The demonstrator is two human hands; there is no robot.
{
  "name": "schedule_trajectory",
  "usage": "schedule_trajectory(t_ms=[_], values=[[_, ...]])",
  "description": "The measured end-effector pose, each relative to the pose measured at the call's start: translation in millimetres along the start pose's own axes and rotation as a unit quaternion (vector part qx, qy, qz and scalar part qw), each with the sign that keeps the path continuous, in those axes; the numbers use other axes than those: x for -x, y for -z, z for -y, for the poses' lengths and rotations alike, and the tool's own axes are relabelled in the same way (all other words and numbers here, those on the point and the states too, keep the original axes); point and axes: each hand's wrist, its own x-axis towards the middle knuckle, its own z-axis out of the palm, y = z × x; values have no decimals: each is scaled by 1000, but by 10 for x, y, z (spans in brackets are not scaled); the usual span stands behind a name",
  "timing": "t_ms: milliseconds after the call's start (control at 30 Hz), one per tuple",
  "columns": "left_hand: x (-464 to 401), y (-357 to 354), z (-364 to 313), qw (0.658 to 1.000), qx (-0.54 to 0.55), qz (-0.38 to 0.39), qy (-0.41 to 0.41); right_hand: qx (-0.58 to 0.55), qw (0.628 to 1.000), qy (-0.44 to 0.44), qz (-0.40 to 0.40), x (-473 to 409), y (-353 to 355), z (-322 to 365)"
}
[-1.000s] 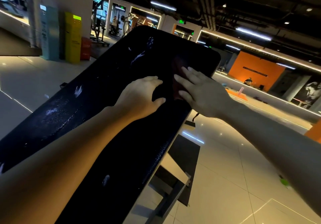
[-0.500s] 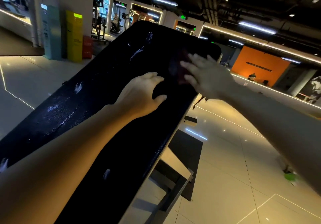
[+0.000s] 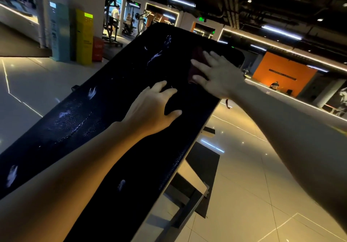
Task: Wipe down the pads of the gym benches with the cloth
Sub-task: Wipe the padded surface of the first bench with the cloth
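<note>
Head view, cloth [image 3: 196, 64] under right fingers [image 3: 199, 66]

Head-worn view, forward and down, close over bench pad [image 3: 105, 121]

the room is dim. long strip lights [image 3: 281, 32] glow on the dark ceiling. the shiny floor [image 3: 244, 176] has bright glare spots. the right hand [image 3: 219, 76] looks blurry. the edges bend.
</note>
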Motion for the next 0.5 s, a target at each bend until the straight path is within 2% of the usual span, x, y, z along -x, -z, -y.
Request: schedule_trajectory(t_ms=[100,200,267,400,500], values=[[64,-8,-16,1000,-8,4,13,-4,996,85,0,183,-64,245],[185,0,12,1000,-4,-1,29,-24,989,143,0,481,-73,159],[292,-1,46,999,-6,8,39,-23,990,137,9,460,-44,61],[410,-1,60,998,-21,26,45,7,998,57,1,116,-34,260],[446,-1,48,998,-28,30,52,-7,997,83,1,208,-46,384]])
